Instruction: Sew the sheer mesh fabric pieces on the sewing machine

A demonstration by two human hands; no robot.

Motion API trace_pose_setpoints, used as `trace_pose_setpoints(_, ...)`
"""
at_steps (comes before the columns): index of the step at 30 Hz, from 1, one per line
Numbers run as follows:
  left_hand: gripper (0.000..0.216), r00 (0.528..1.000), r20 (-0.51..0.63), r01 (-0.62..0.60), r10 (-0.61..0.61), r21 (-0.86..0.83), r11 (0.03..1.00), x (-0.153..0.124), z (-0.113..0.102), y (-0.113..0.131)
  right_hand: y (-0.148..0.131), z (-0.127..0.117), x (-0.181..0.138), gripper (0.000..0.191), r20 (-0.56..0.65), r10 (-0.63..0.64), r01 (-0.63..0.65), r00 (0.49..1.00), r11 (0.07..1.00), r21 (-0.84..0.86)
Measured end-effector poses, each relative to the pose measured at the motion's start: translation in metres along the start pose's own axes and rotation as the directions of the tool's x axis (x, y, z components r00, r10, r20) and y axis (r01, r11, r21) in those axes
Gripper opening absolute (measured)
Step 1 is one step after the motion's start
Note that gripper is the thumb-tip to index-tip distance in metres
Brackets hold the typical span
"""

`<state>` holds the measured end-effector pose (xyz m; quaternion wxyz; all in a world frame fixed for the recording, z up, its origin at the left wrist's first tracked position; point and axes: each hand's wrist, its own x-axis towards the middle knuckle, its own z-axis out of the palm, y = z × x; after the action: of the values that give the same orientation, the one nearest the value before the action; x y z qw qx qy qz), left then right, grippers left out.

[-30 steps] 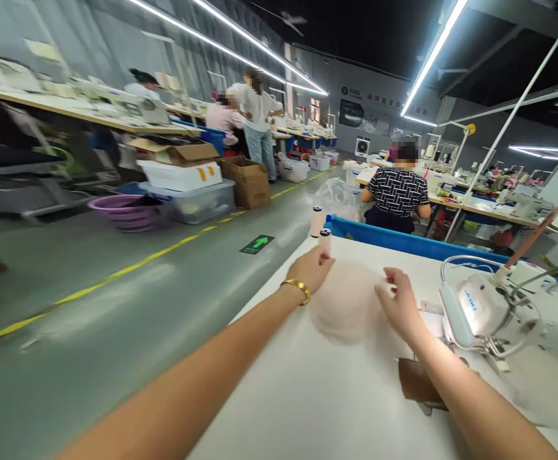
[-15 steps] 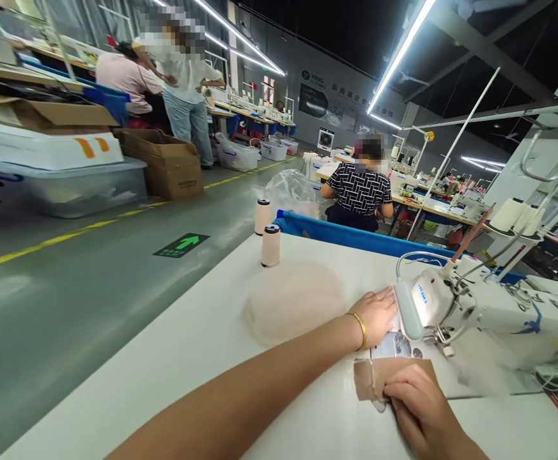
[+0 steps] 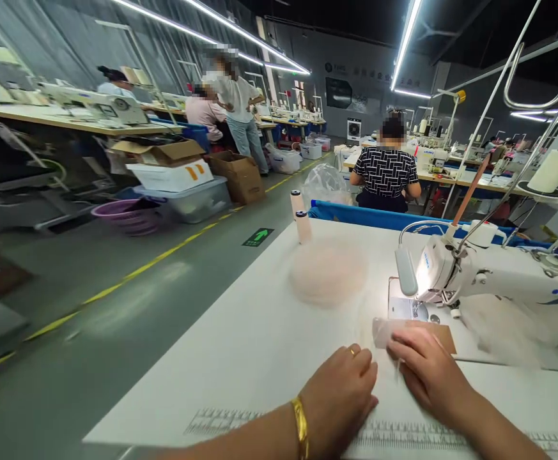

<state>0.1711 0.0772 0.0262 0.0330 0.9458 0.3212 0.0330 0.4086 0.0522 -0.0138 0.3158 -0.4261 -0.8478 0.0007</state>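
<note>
My left hand point(image 3: 341, 393), with a ring and a gold bracelet, is over the front of the table, its fingers curled together; whatever they hold is hidden. My right hand point(image 3: 432, 364) lies across a tan card-like piece point(image 3: 439, 333) before the needle plate, fingers bent and pressed together. A pale strip shows faintly under its fingertips, too blurred to name. The white sewing machine point(image 3: 489, 275) stands just beyond, its lamp lit over the metal plate point(image 3: 403, 308). Round, sheer beige fabric point(image 3: 329, 271) lies to the left.
Two thread cones point(image 3: 302, 227) stand at the table's far left corner. Sheer fabric point(image 3: 503, 326) lies beneath the machine arm. A printed ruler scale point(image 3: 398, 434) runs along the front edge. A blue cloth trough point(image 3: 355, 217) borders the back. A co-worker point(image 3: 387, 169) sits beyond.
My left hand has drawn back from beside the needle area toward the table's front, its fingers now curled. My right hand stays at the tan piece. The view has turned left.
</note>
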Motion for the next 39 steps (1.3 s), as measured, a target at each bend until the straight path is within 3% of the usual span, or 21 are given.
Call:
trace_pose_setpoints(5,0.011,1.000,0.027,0.009,-0.005,-0.189,0.982,-0.010,-0.017,-0.001,-0.007,0.000,-0.010,0.030,0.043,-0.027,0.026,0.999,1.000,0.009)
trace_pose_setpoints(9,0.014,0.993,-0.098,0.037,-0.060,-0.223,0.974,0.019,-0.011,-0.013,-0.010,-0.002,-0.011,0.031,0.035,-0.058,0.057,0.998,0.998,0.012)
trace_pose_setpoints(13,0.003,0.995,-0.049,0.070,-0.087,-0.279,0.958,0.044,0.002,-0.021,-0.013,-0.009,-0.015,0.031,0.054,-0.088,0.089,0.995,0.996,-0.004)
trace_pose_setpoints(16,0.011,0.979,-0.010,0.175,-0.206,-0.488,0.855,0.043,0.000,-0.033,-0.016,-0.023,-0.027,0.032,0.081,-0.078,0.077,0.994,0.997,0.011)
trace_pose_setpoints(18,0.011,0.950,0.089,0.292,-0.299,-0.588,0.754,0.035,-0.008,-0.044,-0.018,-0.034,-0.036,0.032,0.100,-0.066,0.064,0.993,0.998,0.018)
trace_pose_setpoints(20,0.007,0.917,0.168,0.385,-0.362,-0.608,0.694,0.031,-0.018,-0.053,-0.020,-0.042,-0.044,0.032,0.118,-0.061,0.060,0.991,0.998,0.016)
trace_pose_setpoints(22,0.015,0.900,0.151,0.410,-0.408,-0.608,0.680,0.035,-0.026,-0.056,-0.021,-0.047,-0.048,0.033,0.120,-0.072,0.071,0.990,0.997,0.006)
trace_pose_setpoints(26,0.046,0.942,0.054,0.308,-0.330,-0.523,0.795,0.067,-0.029,-0.043,-0.022,-0.045,-0.050,0.033,0.095,-0.102,0.105,0.990,0.994,-0.028)
trace_pose_setpoints(31,0.026,0.967,0.189,0.240,-0.172,-0.444,0.863,0.101,-0.011,-0.024,-0.019,-0.060,-0.064,0.039,0.100,-0.130,0.133,0.986,0.991,-0.026)
trace_pose_setpoints(34,0.023,0.987,0.125,0.154,-0.103,-0.538,0.828,0.101,-0.001,-0.016,-0.013,-0.082,-0.065,0.037,0.195,-0.008,-0.002,0.981,0.999,0.052)
trace_pose_setpoints(36,0.021,0.994,0.059,0.111,-0.096,-0.647,0.755,0.098,0.006,-0.013,-0.007,-0.089,-0.054,0.036,0.184,0.101,-0.117,0.978,0.990,0.077)
trace_pose_setpoints(39,0.022,0.993,-0.005,0.066,-0.115,-0.787,0.613,0.092,0.013,-0.010,0.006,-0.080,-0.023,0.045,0.142,0.293,-0.310,0.946,0.943,0.123)
